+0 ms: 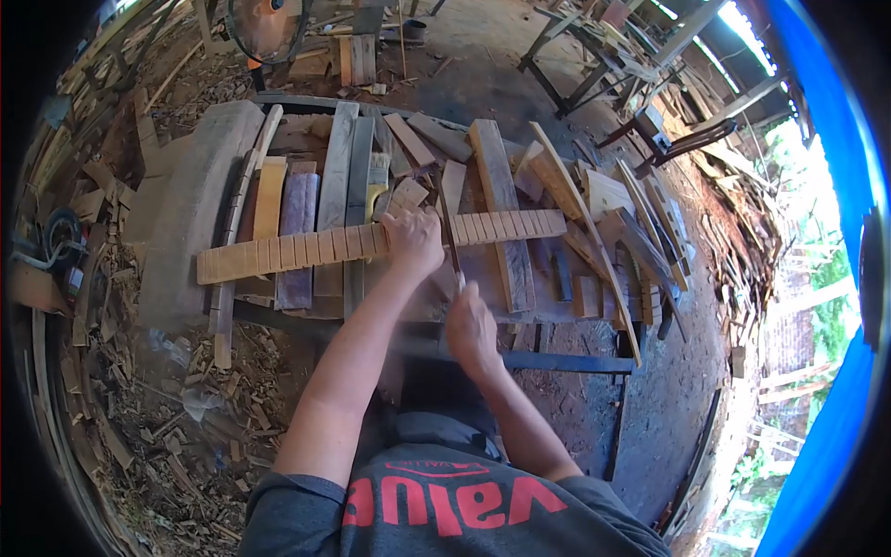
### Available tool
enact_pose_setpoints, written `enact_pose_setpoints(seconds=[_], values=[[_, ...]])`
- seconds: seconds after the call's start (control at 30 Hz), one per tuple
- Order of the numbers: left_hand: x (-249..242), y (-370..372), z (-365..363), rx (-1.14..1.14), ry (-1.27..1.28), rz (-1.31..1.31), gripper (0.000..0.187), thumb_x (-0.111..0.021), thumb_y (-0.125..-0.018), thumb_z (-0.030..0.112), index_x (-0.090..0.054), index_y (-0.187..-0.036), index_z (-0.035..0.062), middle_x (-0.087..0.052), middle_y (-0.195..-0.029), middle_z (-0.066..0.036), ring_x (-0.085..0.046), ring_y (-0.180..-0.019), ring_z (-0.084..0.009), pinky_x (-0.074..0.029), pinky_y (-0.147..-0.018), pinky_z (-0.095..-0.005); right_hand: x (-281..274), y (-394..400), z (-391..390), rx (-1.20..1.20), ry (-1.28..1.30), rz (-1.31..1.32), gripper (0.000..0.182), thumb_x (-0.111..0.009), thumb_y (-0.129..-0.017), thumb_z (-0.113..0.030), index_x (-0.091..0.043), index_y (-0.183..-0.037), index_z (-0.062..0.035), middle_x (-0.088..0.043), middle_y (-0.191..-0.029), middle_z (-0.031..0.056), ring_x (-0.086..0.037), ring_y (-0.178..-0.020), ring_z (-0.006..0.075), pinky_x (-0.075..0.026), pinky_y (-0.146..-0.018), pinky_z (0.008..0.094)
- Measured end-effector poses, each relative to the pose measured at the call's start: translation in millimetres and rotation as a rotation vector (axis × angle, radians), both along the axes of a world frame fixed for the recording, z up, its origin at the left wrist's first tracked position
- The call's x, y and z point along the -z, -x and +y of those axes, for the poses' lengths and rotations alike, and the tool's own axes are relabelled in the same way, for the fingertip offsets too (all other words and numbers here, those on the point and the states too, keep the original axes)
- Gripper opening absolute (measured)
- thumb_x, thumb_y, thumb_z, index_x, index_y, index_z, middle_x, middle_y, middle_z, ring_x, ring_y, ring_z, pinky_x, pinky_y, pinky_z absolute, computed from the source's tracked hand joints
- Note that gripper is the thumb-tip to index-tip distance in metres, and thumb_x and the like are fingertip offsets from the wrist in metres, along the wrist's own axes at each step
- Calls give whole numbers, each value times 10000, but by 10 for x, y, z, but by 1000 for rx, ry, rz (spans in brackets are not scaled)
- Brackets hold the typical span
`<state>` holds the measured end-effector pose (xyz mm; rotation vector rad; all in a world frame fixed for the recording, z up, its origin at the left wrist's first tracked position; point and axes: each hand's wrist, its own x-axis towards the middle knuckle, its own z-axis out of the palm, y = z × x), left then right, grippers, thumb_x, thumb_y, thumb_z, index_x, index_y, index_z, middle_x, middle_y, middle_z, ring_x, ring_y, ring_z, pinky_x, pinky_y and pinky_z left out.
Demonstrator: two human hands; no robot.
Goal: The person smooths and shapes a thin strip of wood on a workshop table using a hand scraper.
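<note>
A long light-brown wooden strip with many crosswise cuts lies across several boards on the workbench. My left hand is closed on the strip near its middle, with a small wood block just beyond the fingers. Just right of it, my right hand grips the near end of a long, thin dark tool, which looks like a saw or file. The tool crosses the strip and points away from me. Its edge is too small to make out.
A paintbrush lies among boards beyond the strip. A long thin slat slants over the bench's right side. Wood scraps cover the ground at left. A fan stands at the far left, and a wooden frame far right.
</note>
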<state>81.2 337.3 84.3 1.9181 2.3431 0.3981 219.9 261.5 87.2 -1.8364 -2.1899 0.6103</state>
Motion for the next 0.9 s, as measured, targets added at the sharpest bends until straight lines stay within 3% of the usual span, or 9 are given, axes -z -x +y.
enact_pose_setpoints(seconds=[0.1, 0.2, 0.33, 0.43, 0.5, 0.63, 0.83, 0.9], values=[[130, 11, 59, -14, -76, 2, 219, -619, -695, 77, -645, -913, 68, -689, -867, -121, -650, -918, -272, -392, -804, -519, -84, 289, 508, -39, -35, 38, 136, -419, -905, -101, -447, -971, 15, -636, -831, 288, -636, -795, 457, -515, -710, 521], [161, 22, 70, -22, -91, 11, 206, -618, -709, 91, -645, -912, 73, -689, -858, -119, -653, -908, -270, -396, -797, -513, -134, 286, 528, -59, -34, 25, 134, -428, -899, -98, -451, -976, 10, -639, -813, 279, -638, -801, 453, -518, -708, 517], [-28, 28, -13, 11, 32, 33, 249, -676, -719, 182, -620, -943, 87, -681, -833, -63, -649, -882, -256, -380, -791, -491, -104, -1, -44, 14, 60, -50, 131, -431, -903, -116, -450, -960, 0, -636, -832, 293, -639, -800, 455, -516, -707, 526], [41, -2, -5, 30, 28, 46, 266, -683, -717, 188, -618, -954, 83, -678, -841, -67, -645, -906, -253, -376, -803, -490, -85, 44, 17, 29, 51, -62, 143, -416, -919, -135, -444, -956, 0, -635, -830, 292, -636, -812, 454, -513, -717, 527], [65, 1, 9, -9, -95, 19, 185, -603, -710, 92, -647, -888, 66, -683, -855, -122, -650, -887, -275, -393, -777, -496, -68, 193, 354, 10, 31, -30, 149, -408, -924, -140, -441, -958, 0, -634, -836, 295, -636, -815, 454, -512, -720, 526], [151, 40, 63, -21, -67, 36, 259, -675, -706, 171, -618, -936, 65, -673, -891, -95, -631, -917, -257, -374, -800, -486, -85, 270, 501, -24, -5, 7, 141, -406, -926, -131, -434, -963, 2, -632, -845, 293, -635, -802, 450, -512, -717, 522], [130, 14, 33, 12, -101, 16, 258, -673, -684, 135, -617, -924, 58, -671, -868, -94, -630, -905, -265, -369, -797, -490, 208, -616, -656, -71, -39, 42, 142, -465, -923, -151, -434, -935, -13, -608, -799, 274, -614, -755, 461, -495, -638, 552], [-17, 5, 15, -17, 22, -2, 399, -734, -671, 208, -591, -1010, 56, -663, -883, -83, -626, -924, -274, -364, -824, -496, 114, -888, -956, -13, 104, 17, 168, -456, -941, -168, -435, -907, -5, -583, -751, 273, -596, -728, 472, -476, -611, 555]])
